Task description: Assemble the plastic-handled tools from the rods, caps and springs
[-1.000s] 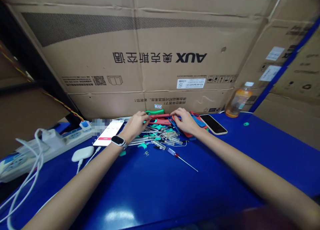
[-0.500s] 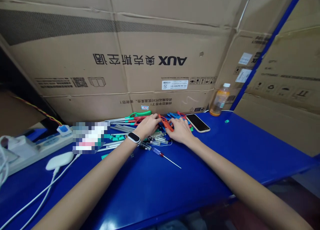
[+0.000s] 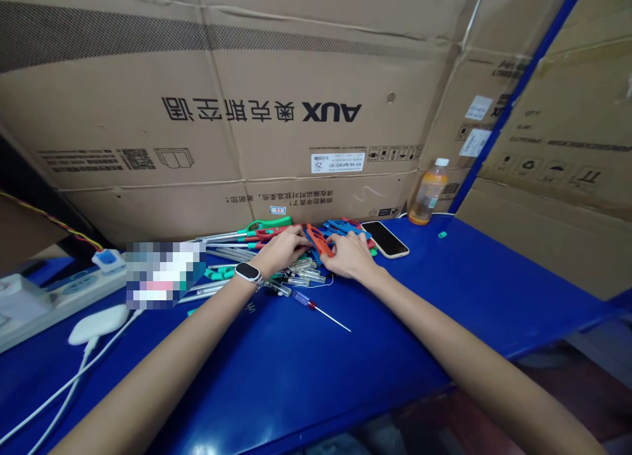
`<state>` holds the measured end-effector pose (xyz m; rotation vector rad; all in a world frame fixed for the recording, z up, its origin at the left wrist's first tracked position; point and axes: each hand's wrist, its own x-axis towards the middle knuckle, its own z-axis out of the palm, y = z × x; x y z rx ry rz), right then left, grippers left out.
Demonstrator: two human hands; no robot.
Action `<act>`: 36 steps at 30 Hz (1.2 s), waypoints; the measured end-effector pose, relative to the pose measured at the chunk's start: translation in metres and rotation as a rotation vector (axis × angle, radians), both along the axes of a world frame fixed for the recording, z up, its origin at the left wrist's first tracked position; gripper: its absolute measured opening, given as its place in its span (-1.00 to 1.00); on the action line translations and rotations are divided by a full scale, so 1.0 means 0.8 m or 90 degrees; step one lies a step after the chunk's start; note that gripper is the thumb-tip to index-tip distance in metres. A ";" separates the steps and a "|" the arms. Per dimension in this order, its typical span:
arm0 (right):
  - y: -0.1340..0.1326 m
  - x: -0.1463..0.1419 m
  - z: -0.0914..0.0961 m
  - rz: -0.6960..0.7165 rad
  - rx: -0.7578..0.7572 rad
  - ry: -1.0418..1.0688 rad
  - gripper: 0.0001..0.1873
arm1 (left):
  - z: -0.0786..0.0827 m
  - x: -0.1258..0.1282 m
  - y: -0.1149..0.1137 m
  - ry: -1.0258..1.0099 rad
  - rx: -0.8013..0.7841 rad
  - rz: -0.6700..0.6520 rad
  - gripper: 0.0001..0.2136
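Orange-red plastic-handled scissors (image 3: 318, 241) lie on top of a heap of scissors and clear-handled screwdrivers (image 3: 296, 274) at the back of the blue table (image 3: 306, 376), against a large brown cardboard box (image 3: 247, 145). At far left sits a white power strip (image 3: 49, 297), then a white oval gadget on a cable (image 3: 99, 315). The left hand (image 3: 284, 247), with a black smartwatch (image 3: 247, 271) on its wrist, curls its fingers onto the scissors from the left. The right hand (image 3: 348, 257) meets them from the right, fingers bent. Whether either hand grips or only touches cannot be told. Farther right lie a black phone (image 3: 385, 238) and an orange drink bottle (image 3: 428, 195).
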<state>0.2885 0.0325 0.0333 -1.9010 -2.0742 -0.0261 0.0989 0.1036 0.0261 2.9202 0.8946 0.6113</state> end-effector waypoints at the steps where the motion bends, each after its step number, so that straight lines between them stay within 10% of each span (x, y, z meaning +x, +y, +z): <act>1: 0.001 -0.002 0.000 -0.006 0.005 -0.013 -0.62 | -0.002 -0.002 0.000 0.000 -0.003 -0.007 -0.77; 16: -0.021 0.013 0.009 0.017 0.107 0.105 -0.70 | 0.021 -0.035 -0.052 -0.085 0.036 0.094 -0.80; 27: -0.099 -0.052 -0.006 0.527 0.016 0.093 -0.63 | 0.017 -0.147 -0.158 -0.123 0.008 0.078 -0.63; 36: -0.088 -0.071 -0.018 0.507 -0.043 0.111 -0.60 | -0.002 -0.161 -0.157 -0.044 -0.167 0.080 -0.69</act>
